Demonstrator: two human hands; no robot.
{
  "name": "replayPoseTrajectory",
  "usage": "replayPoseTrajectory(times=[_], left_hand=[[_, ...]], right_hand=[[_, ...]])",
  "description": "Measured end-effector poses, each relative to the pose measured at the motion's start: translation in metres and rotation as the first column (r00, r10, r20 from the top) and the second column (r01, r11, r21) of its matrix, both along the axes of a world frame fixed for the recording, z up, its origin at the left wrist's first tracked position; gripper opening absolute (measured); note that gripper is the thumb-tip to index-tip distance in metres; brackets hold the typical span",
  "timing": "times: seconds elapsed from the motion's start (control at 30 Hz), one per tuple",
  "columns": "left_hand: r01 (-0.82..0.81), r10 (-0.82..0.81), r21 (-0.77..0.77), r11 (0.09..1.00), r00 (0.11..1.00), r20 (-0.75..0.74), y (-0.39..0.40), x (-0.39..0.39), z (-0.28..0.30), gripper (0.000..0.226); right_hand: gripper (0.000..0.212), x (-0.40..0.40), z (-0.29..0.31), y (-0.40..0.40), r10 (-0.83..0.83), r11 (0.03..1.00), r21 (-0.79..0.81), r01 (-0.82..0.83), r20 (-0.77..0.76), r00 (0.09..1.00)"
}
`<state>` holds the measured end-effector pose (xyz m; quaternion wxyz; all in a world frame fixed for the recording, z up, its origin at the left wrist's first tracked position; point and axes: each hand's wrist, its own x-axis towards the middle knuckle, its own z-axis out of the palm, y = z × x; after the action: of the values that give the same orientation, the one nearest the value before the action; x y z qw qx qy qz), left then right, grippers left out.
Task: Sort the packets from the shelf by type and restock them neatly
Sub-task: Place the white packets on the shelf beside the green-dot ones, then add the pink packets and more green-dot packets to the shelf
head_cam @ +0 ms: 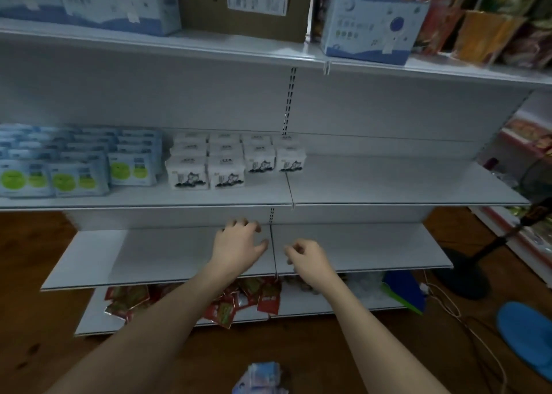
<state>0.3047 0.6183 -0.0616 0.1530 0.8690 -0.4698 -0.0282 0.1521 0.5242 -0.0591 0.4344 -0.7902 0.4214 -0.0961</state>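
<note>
White tissue packets stand in neat rows on the middle shelf, beside blue and green wipe packets at the left. Red packets lie in a loose heap on the bottom shelf. A pale blue packet pile sits on the floor at the lower edge. My left hand hovers over the bare lower shelf, fingers loosely curled, holding nothing. My right hand is beside it, fingers loosely curled, also holding nothing.
Blue and white boxes and a cardboard box stand on the top shelf, with colourful snack bags at the right. A fan stand, cables and a blue slipper lie on the wooden floor at the right.
</note>
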Motion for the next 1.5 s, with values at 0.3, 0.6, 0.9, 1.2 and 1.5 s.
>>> replayPoseTrajectory(times=[0.3,0.6,0.9,1.2,1.5], left_hand=[[-0.193,0.207,0.124,0.973,0.972,-0.109,0.044,-0.004,-0.058,0.039],[-0.559,0.620,0.283,0.780,0.752,-0.223,0.028,-0.059,-0.153,0.041],[-0.550,0.856,0.661,0.509,0.403,-0.324,0.015,-0.169,-0.233,0.036],[-0.647,0.837,0.713,0.271,-0.208,-0.506,0.049,-0.240,-0.417,0.045],[-0.804,0.641,0.592,0.058,-0.425,-0.639,0.021,-0.235,-0.693,0.079]], right_hand=[[0.026,0.027,-0.068,0.005,0.272,0.961,0.120,-0.249,-0.251,0.929],[0.020,0.040,-0.143,-0.043,0.665,0.743,0.195,-0.641,-0.331,0.670],[0.025,-0.010,-0.213,-0.095,0.806,0.562,0.383,-0.734,-0.453,0.381],[0.018,-0.024,-0.392,-0.072,0.844,0.424,0.512,-0.747,-0.523,0.120],[0.082,-0.009,-0.671,-0.030,0.778,0.367,0.342,-0.865,-0.622,0.085]])
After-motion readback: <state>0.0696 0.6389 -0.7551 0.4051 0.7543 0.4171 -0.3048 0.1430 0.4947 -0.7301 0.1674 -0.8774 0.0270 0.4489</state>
